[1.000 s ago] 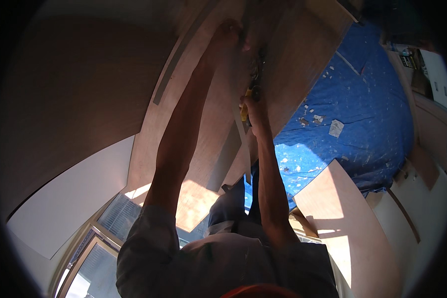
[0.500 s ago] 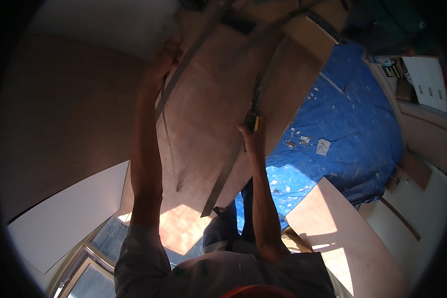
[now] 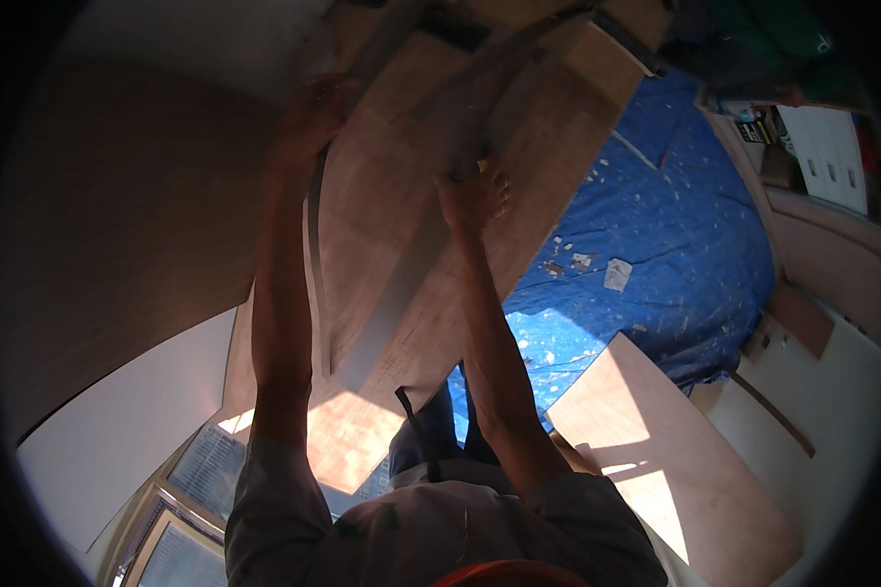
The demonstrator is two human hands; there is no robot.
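Note:
A large brown wooden panel [image 3: 382, 225] lies in front of me. Over its far left part, my left hand [image 3: 318, 117] is smeared by motion, so its grip does not show. A thin dark strip [image 3: 313, 245] runs down from just below that hand. My right hand [image 3: 475, 199] is above the middle of the panel, fingers curled round a small black-and-yellow tool, apparently a tape measure [image 3: 482, 165], mostly hidden and blurred. Under this hand a long flat grey strip [image 3: 387, 313] slants across the panel, its near end blurred.
A blue tarp [image 3: 675, 235] with scattered scraps covers the floor at right. A sunlit board [image 3: 626, 391] lies near right, and a white panel [image 3: 137, 421] at left. Dark pieces lie at the panel's far end. Another person's green sleeve [image 3: 764, 39] shows far right.
My right hand has moved away from me and slightly left, with the tool in it. The long flat strip has shifted left across the panel. The left hand has shifted only slightly.

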